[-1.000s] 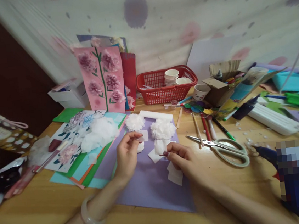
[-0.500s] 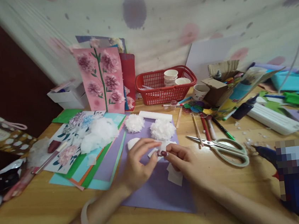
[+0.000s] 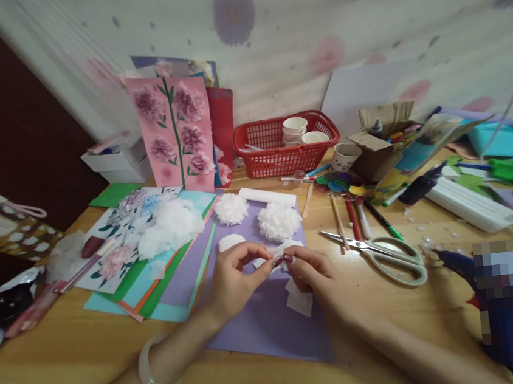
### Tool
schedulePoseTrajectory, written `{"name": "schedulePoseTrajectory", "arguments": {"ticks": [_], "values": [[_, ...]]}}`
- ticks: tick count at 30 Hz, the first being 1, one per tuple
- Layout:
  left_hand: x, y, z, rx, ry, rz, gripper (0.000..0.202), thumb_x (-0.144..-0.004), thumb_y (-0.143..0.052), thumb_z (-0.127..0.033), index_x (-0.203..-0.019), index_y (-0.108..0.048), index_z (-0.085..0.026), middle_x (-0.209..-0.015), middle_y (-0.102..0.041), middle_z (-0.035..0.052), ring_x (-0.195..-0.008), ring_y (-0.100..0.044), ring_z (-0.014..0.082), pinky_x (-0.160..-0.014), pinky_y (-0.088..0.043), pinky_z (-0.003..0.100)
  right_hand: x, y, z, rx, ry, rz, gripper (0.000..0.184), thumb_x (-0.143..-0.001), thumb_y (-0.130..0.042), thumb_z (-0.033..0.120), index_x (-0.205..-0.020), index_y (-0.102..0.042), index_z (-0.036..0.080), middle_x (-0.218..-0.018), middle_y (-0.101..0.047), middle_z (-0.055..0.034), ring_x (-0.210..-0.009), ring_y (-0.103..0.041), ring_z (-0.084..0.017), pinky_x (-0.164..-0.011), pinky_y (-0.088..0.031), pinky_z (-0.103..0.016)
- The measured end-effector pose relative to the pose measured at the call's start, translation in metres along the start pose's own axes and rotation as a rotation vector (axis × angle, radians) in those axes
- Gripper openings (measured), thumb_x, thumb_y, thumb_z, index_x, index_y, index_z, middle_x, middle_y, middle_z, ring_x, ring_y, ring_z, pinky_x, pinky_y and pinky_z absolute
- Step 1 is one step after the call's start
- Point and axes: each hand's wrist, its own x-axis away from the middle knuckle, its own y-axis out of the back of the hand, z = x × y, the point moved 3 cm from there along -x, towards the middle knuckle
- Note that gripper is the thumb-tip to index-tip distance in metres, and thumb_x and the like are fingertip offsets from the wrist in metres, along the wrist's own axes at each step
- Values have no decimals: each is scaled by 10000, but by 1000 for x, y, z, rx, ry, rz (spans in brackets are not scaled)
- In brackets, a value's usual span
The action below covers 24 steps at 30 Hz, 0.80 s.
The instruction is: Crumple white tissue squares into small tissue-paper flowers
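A small white tissue piece (image 3: 275, 251) is pinched between both hands. The fingers (image 3: 250, 251) of the left hand (image 3: 235, 278) are closed on its left edge, and the dark-nailed fingers (image 3: 298, 253) of the right hand (image 3: 313, 271) are closed on its right edge, so that the fingertips of the two hands almost meet. The piece is held just above a purple sheet (image 3: 262, 332), which is laid on the wooden counter (image 3: 72, 358). Just beyond the fingers a fluffy tissue flower (image 3: 279, 221) is seen on the sheet; a second flower (image 3: 231, 209) lies farther off, beyond the left fingers, and a white roll (image 3: 267, 196) is placed behind the two. A small white disc (image 3: 231, 241) rests just beyond the left knuckles. Just beside the right palm, on the near side, cut white squares (image 3: 301, 302) are loosely heaped on the sheet. Well to the right of the right fingers, scissors (image 3: 382, 256) are laid flat, their blades pointed towards the fingers. To the left of the left fingers, coloured sheets (image 3: 165, 287) are fanned out. Far beyond the fingers, a red basket (image 3: 271, 154) holding cups is set against the wall, with a pink flower card (image 3: 177, 133) propped upright to its left. A pale bangle (image 3: 153, 374) is worn on the left wrist.
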Motion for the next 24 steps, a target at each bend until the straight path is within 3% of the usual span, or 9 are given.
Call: {"name": "schedulePoseTrajectory", "arguments": {"ticks": [10,14,19,24], "values": [[2,1,1,-4,-19,16,121,-688,-718,-160,-657,-601,-159,-757,-663,42,-815,-659,167,-769,-526,244,-1,-1,0,-18,12,12,290,-846,-537,444,-758,-558,168,-506,-290,83,-450,-218,-72,-426,-155,-214],[1,0,-2,37,39,12,111,-692,-703,-175,-748,-609,-160,-767,-657,33,-781,-665,158,-742,-543,248,-2,-3,6,0,26,11,292,-813,-585,451,-757,-560,166,-519,-337,77,-448,-250,-70,-424,-171,-216],[2,2,-1,23,63,-37,149,-734,-651,-150,-867,-589,-172,-855,-672,32,-793,-672,141,-738,-533,232,-2,-3,9,73,33,-6,294,-801,-607,444,-737,-559,161,-546,-366,67,-465,-292,-72,-432,-189,-218],[-1,11,6,-36,-47,-162,46,-801,-592,-147,-772,-581,-182,-802,-636,3,-796,-636,120,-748,-510,211,-3,-1,5,30,-3,-9,243,-787,-602,394,-728,-536,168,-545,-356,72,-467,-280,-69,-437,-182,-215]]}}
